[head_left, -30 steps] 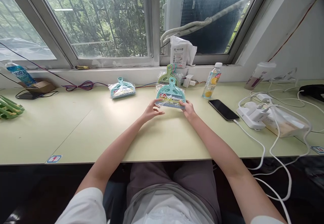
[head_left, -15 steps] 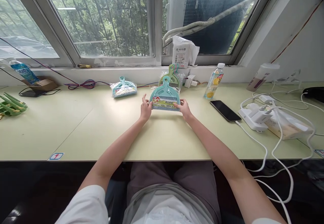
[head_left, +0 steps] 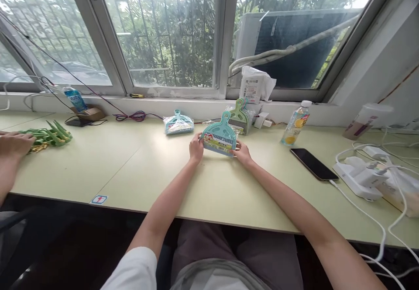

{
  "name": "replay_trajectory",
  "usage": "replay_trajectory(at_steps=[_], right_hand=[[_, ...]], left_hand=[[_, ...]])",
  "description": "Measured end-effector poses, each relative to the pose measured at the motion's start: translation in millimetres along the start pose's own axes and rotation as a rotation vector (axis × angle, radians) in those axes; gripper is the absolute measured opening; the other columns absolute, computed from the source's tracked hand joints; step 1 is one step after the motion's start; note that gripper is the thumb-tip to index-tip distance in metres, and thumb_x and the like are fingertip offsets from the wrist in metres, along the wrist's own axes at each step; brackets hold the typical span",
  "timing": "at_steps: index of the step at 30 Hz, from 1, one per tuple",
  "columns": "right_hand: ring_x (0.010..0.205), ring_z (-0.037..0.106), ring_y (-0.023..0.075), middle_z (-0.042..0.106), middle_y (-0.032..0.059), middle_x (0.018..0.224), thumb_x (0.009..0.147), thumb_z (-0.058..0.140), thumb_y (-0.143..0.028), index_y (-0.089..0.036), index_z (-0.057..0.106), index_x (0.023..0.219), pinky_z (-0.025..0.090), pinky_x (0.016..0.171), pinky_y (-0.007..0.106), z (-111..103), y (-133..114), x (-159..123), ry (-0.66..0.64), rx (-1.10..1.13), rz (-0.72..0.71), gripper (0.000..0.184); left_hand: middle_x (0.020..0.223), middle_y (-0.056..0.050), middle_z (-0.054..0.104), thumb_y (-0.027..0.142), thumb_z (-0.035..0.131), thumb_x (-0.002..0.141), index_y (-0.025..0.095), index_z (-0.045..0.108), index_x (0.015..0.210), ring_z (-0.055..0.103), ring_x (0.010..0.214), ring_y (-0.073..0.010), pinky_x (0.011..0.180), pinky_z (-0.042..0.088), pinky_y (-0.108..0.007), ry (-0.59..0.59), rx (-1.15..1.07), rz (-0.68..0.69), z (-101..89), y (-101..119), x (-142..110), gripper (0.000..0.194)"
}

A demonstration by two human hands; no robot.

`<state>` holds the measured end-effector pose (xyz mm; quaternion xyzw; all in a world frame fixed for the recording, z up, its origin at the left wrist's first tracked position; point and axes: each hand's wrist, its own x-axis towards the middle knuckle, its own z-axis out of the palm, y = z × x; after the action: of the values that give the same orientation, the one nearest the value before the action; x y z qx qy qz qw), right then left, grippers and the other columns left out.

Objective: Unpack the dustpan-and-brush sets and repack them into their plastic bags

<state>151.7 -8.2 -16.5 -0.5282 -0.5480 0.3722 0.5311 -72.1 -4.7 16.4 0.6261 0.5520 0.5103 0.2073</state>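
Observation:
Between my two hands stands a light-blue dustpan and brush set (head_left: pixel 220 133) in clear wrap, with a printed label across its front. My left hand (head_left: pixel 196 149) grips its left edge. On the lower right edge, my right hand (head_left: pixel 242 152) is closed with the thumb on the front. Right behind it, several wrapped dustpan sets (head_left: pixel 240 116), green at the front, lean upright by the wall. Another wrapped light-blue dustpan set (head_left: pixel 179 123) lies to the left on the table (head_left: pixel 157 167).
Another person's hand (head_left: pixel 16 143) rests by green plant stalks (head_left: pixel 54 135) at far left. On the right are a drink bottle (head_left: pixel 296 124), a phone (head_left: pixel 313 163) and a power strip (head_left: pixel 356 181) with loose white cables. A white package (head_left: pixel 255 84) stands behind the dustpans.
My view has swung left, so things sit further right and lower. The held dustpan set is now tilted slightly, right side lower. Another person's hand has come into view at the left.

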Motion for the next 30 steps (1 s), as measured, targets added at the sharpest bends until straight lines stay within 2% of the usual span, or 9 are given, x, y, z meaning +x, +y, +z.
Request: replay_trajectory(at_steps=[5, 8, 12, 14, 18, 21, 24, 26, 30], right_hand=[[0.07, 0.067, 0.0191, 0.072, 0.007, 0.093, 0.061, 0.071, -0.019, -0.019, 0.06, 0.12, 0.056, 0.069, 0.036, 57, -21, 46, -0.042, -0.097, -0.128, 0.06], [0.083, 0.068, 0.0209, 0.073, 0.007, 0.096, 0.061, 0.07, -0.018, -0.019, 0.063, 0.118, 0.054, 0.074, 0.033, 99, -39, 81, -0.094, -0.129, -0.181, 0.057], [0.092, 0.066, 0.0199, 0.073, 0.0039, 0.1, 0.064, 0.068, -0.019, -0.021, 0.067, 0.112, 0.051, 0.08, 0.029, 151, -59, 122, -0.137, -0.217, -0.198, 0.048], [0.09, 0.066, 0.0201, 0.074, 0.0032, 0.095, 0.063, 0.068, -0.017, -0.021, 0.069, 0.109, 0.05, 0.08, 0.03, 171, -66, 138, -0.142, -0.239, -0.166, 0.046], [0.085, 0.066, 0.0223, 0.074, 0.0033, 0.082, 0.059, 0.07, -0.012, -0.018, 0.071, 0.102, 0.05, 0.079, 0.032, 203, -75, 161, -0.152, -0.255, -0.122, 0.043], [0.094, 0.064, 0.0249, 0.072, 0.0059, 0.089, 0.061, 0.071, -0.013, -0.017, 0.069, 0.105, 0.047, 0.087, 0.035, 221, -78, 166, -0.153, -0.277, -0.114, 0.044], [0.116, 0.054, 0.0275, 0.062, 0.0116, 0.121, 0.075, 0.066, -0.026, -0.02, 0.058, 0.122, 0.04, 0.098, 0.04, 223, -77, 157, -0.053, -0.3, -0.186, 0.048], [0.125, 0.046, 0.028, 0.052, 0.014, 0.133, 0.087, 0.051, -0.032, -0.021, 0.051, 0.127, 0.035, 0.102, 0.044, 208, -73, 146, 0.128, -0.322, -0.28, 0.041], [0.134, 0.033, 0.0301, 0.041, 0.0189, 0.139, 0.092, 0.034, -0.029, -0.019, 0.043, 0.129, 0.028, 0.104, 0.052, 138, -51, 125, 0.621, -0.335, -0.264, 0.039]], left_hand=[[0.118, -0.012, 0.058, 0.023, 0.042, 0.092, 0.022, 0.046, 0.126, 0.055, 0.111, -0.0223, 0.093, 0.043, -0.035, 0.203, 0.051, -0.043, -33.9, -22, 25, 0.034], [0.124, -0.015, 0.052, 0.03, 0.042, 0.093, 0.02, 0.036, 0.132, 0.052, 0.116, -0.0204, 0.095, 0.043, -0.033, 0.36, 0.058, -0.023, -56.6, -39, 37, 0.04], [0.139, -0.019, 0.038, 0.034, 0.044, 0.092, 0.02, 0.034, 0.137, 0.038, 0.13, -0.0268, 0.105, 0.035, -0.042, 0.446, 0.3, 0.043, -77.7, -58, 44, 0.048], [0.143, -0.017, 0.034, 0.029, 0.046, 0.091, 0.022, 0.042, 0.135, 0.032, 0.135, -0.0308, 0.108, 0.029, -0.048, 0.357, 0.495, 0.133, -83.9, -67, 50, 0.044], [0.143, -0.011, 0.042, 0.01, 0.042, 0.086, 0.027, 0.053, 0.13, 0.032, 0.137, -0.0286, 0.113, 0.022, -0.048, -0.037, 0.75, 0.342, -90.6, -85, 74, 0.049], [0.145, -0.011, 0.042, 0.003, 0.036, 0.084, 0.027, 0.051, 0.135, 0.036, 0.135, -0.0278, 0.109, 0.031, -0.047, -0.121, 0.831, 0.306, -90.0, -97, 97, 0.059], [0.146, -0.012, 0.041, 0.006, 0.038, 0.083, 0.027, 0.05, 0.136, 0.041, 0.13, -0.03, 0.1, 0.041, -0.047, -0.173, 0.882, 0.22, -83.1, -104, 111, 0.058], [0.147, -0.014, 0.04, 0.009, 0.039, 0.084, 0.026, 0.049, 0.138, 0.04, 0.131, -0.0317, 0.1, 0.041, -0.048, -0.174, 0.907, 0.192, -76.9, -107, 116, 0.057], [0.152, -0.012, 0.033, 0.01, 0.031, 0.087, 0.023, 0.041, 0.144, 0.03, 0.138, -0.0312, 0.107, 0.03, -0.052, -0.138, 0.973, 0.182, -69.7, -110, 120, 0.06]])
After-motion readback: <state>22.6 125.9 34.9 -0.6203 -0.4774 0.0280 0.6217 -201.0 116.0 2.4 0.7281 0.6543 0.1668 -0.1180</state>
